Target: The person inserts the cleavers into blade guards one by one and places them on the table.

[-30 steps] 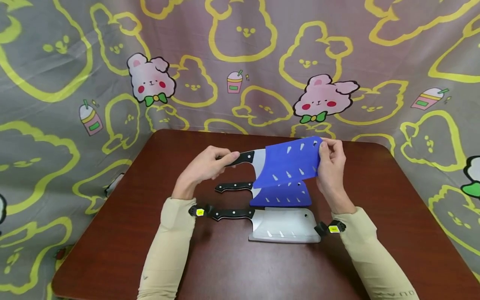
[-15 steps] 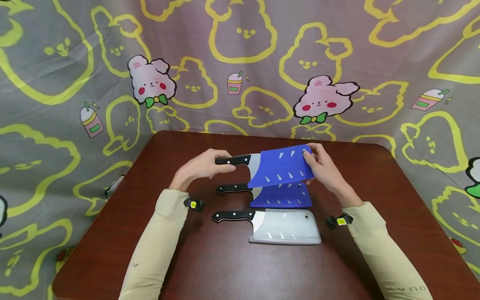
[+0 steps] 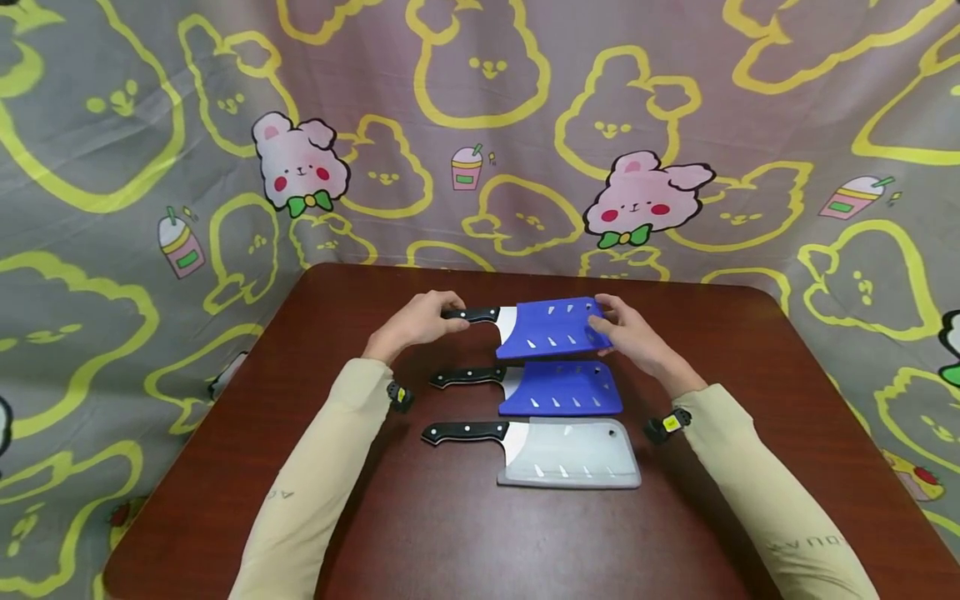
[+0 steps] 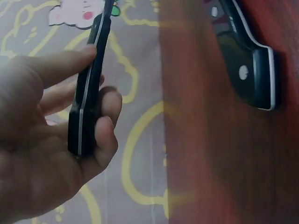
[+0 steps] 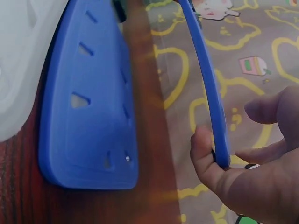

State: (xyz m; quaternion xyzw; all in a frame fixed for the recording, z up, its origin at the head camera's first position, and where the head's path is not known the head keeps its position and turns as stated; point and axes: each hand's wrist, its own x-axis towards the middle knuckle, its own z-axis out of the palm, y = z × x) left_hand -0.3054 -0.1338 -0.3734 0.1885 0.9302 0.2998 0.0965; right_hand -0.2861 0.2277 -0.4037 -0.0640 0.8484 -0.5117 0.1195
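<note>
My left hand (image 3: 420, 321) grips the black riveted handle (image 4: 91, 88) of a cleaver in a blue blade cover (image 3: 555, 327). At the cover's far right end, my right hand (image 3: 630, 337) pinches the edge, thumb on the near face and fingers behind. Held level between both hands, this cleaver is above the back of the table. Just in front of it lies a second cleaver with a blue cover (image 3: 562, 389), handle to the left. Nearest to me is a third cleaver in a translucent white cover (image 3: 573, 454), lying the same way.
The brown wooden table (image 3: 480, 533) has rounded back corners. A patterned curtain (image 3: 525, 125) with yellow outlines and pink bunnies hangs close around its back and sides.
The held cleaver has come down toward the table and slightly left, so the second cleaver now shows fully. My right hand has moved left with it. Both other cleavers have stayed put.
</note>
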